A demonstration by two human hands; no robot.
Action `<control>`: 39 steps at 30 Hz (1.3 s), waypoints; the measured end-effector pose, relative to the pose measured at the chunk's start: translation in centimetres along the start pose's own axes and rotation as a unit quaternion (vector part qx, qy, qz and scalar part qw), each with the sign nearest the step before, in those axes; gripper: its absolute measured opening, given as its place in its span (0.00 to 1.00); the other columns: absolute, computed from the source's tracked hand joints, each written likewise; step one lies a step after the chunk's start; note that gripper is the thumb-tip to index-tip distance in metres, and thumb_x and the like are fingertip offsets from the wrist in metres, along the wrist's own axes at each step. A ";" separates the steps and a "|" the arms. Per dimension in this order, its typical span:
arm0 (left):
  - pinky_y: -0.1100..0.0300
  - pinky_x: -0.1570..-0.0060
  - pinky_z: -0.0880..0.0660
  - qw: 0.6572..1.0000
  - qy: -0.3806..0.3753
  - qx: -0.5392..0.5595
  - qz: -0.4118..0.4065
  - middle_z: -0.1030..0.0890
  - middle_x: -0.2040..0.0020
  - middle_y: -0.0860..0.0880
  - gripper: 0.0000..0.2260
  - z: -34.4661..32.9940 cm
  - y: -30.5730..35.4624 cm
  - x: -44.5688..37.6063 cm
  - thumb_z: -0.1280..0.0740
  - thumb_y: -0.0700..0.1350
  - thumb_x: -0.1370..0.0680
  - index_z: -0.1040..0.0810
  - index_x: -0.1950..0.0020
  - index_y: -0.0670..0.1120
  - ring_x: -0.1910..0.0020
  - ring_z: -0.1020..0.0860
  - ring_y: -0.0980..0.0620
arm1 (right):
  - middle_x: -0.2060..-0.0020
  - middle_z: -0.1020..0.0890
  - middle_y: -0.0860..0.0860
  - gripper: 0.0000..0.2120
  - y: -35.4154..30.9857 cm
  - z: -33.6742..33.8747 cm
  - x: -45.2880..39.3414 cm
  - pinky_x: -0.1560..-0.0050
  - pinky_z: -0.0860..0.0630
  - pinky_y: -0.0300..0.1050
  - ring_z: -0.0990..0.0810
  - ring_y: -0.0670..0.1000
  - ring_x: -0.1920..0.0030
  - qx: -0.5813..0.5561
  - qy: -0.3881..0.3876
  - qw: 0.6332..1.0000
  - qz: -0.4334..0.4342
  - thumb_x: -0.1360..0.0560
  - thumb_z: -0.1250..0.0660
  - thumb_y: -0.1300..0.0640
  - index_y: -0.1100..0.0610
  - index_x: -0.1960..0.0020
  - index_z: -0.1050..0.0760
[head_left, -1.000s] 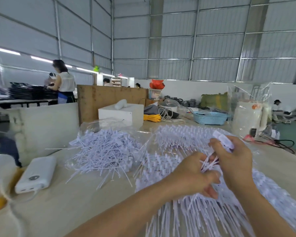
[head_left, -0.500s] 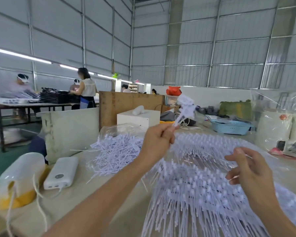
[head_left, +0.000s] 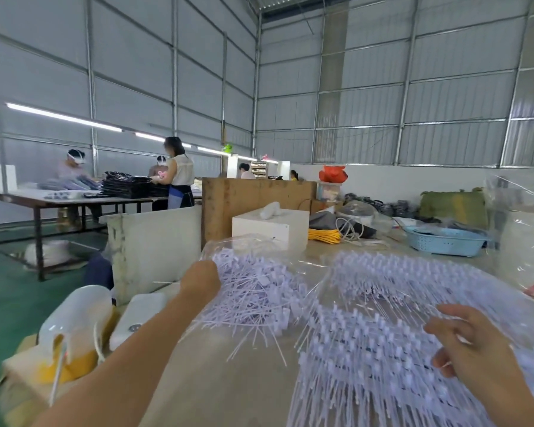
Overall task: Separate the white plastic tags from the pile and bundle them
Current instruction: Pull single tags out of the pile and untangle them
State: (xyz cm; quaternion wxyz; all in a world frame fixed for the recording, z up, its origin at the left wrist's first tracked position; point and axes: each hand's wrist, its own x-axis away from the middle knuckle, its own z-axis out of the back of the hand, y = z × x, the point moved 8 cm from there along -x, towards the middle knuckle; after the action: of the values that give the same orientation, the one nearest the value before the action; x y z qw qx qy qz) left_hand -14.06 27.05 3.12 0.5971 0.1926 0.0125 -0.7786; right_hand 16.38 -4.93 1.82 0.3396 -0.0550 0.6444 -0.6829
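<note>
1. The loose heap of white plastic tags with thin straight tails (head_left: 253, 295) lies on a clear plastic sheet on the table, right at the fingers of the left hand (head_left: 199, 280).
2. That hand is stretched far forward and seen from the back; its fingers are hidden behind the knuckles, so whether they grip any tags cannot be told. Its fingertips seem to meet the heap's near-left edge.
3. The large spread of white plastic tags joined in rows (head_left: 383, 334) covers the table from just beyond the heap across to under the right hand (head_left: 472, 349).
4. The right hand hovers over the spread's near-right part with its fingers (head_left: 453, 312) loosely parted and slightly bent, pointing left; it holds nothing.
5. Between the two hands, stray tag tails from the heap stick out over the bare beige tabletop (head_left: 222, 380).
6. Near the left forearm, to its left, lie a white rectangular power bank (head_left: 139, 315) and a white and yellow rounded plastic object (head_left: 71, 331) with a cord.
7. Beyond the left fingers stand a white box (head_left: 270, 224) and a brown wooden board (head_left: 256, 198).
8. Far beyond the right fingers sits a light blue perforated plastic basket (head_left: 444, 241).
9. In the far left background, people work at a long table (head_left: 74, 198) piled with dark stacks.
</note>
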 end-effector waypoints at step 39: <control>0.71 0.57 0.31 0.851 -0.263 0.166 -0.424 0.22 0.52 0.57 0.17 -3.3 22.2 15.7 0.30 0.56 0.26 0.21 0.42 0.49 0.58 0.25 0.63 | 0.68 0.22 0.57 0.05 3.7 2.0 -1.2 0.66 0.26 0.46 0.25 0.54 0.69 0.164 -0.087 0.980 -0.070 0.26 0.37 0.66 0.60 0.60 0.25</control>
State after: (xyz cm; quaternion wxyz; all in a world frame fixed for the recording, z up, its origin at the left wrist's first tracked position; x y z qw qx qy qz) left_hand 4.28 6.97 -0.25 0.1496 0.0532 -0.1936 -0.9682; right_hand 19.81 -5.70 -0.82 0.3501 -0.1027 0.4861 -0.7941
